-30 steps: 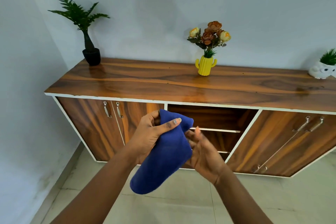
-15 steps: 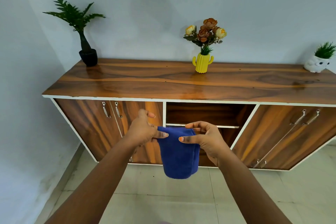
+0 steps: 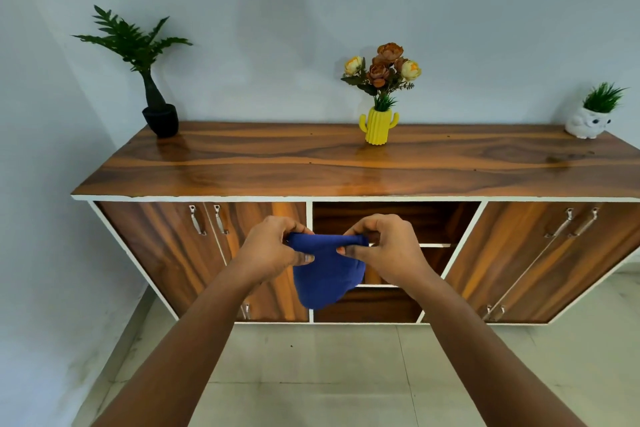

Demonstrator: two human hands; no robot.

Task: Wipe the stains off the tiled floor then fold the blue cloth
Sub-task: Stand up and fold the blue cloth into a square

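Observation:
A blue cloth [image 3: 327, 276] hangs folded in the air in front of the sideboard, at about the height of its open middle shelves. My left hand [image 3: 273, 250] pinches the cloth's upper left corner and my right hand [image 3: 384, 250] pinches its upper right corner, both with fingers closed on the fabric. The cloth's lower part droops in a rounded fold between my wrists. Pale tiled floor [image 3: 311, 378] lies below my arms, with one small dark speck near the sideboard's base.
A long wooden sideboard [image 3: 346, 166] stands against the wall, with closed doors left and right. On top are a black-potted plant [image 3: 152, 80], a yellow cactus vase of flowers [image 3: 379, 123] and a white owl planter [image 3: 588, 121]. A wall runs along the left.
The cloth went from loosely bunched in my left hand to held by both hands at its top corners. It now hangs shorter and my hands sit higher and wider apart.

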